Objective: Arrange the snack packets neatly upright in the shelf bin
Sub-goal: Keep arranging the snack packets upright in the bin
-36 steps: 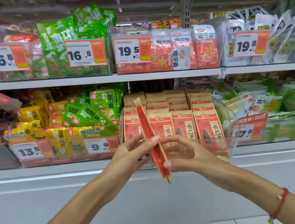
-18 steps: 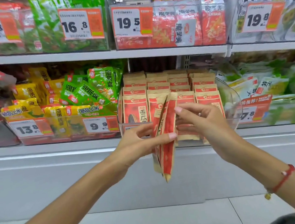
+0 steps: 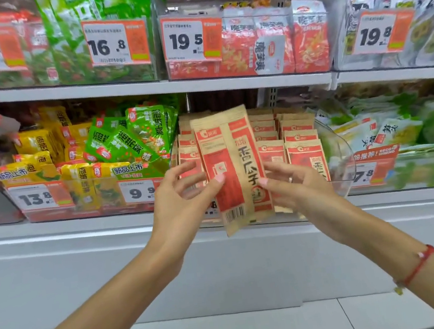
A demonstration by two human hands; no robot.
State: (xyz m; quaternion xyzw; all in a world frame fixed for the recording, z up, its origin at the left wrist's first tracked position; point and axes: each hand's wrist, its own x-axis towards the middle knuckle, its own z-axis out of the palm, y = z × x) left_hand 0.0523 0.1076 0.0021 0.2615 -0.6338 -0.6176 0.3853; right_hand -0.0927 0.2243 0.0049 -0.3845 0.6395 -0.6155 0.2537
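Two tan and red snack packets (image 3: 231,167) are held flat and overlapping in front of a clear shelf bin (image 3: 340,147). My left hand (image 3: 184,196) pinches the left one, its thumb on the packet's red panel. From the right, my right hand (image 3: 294,184) pinches the other packet's edge. Several matching packets (image 3: 300,138) stand upright in rows inside the bin, behind the held pair.
To the left is a bin of green and yellow packets (image 3: 124,149) with price tags. Pale green bags (image 3: 394,128) fill the bin on the right. An upper shelf (image 3: 143,86) carries red packets (image 3: 274,42) and green packets. Below the shelf runs a white base panel (image 3: 85,266).
The held packets turned from edge-on to face me flat and rose in front of the bin. My right hand moved from reaching into the bin to the packets' right edge.
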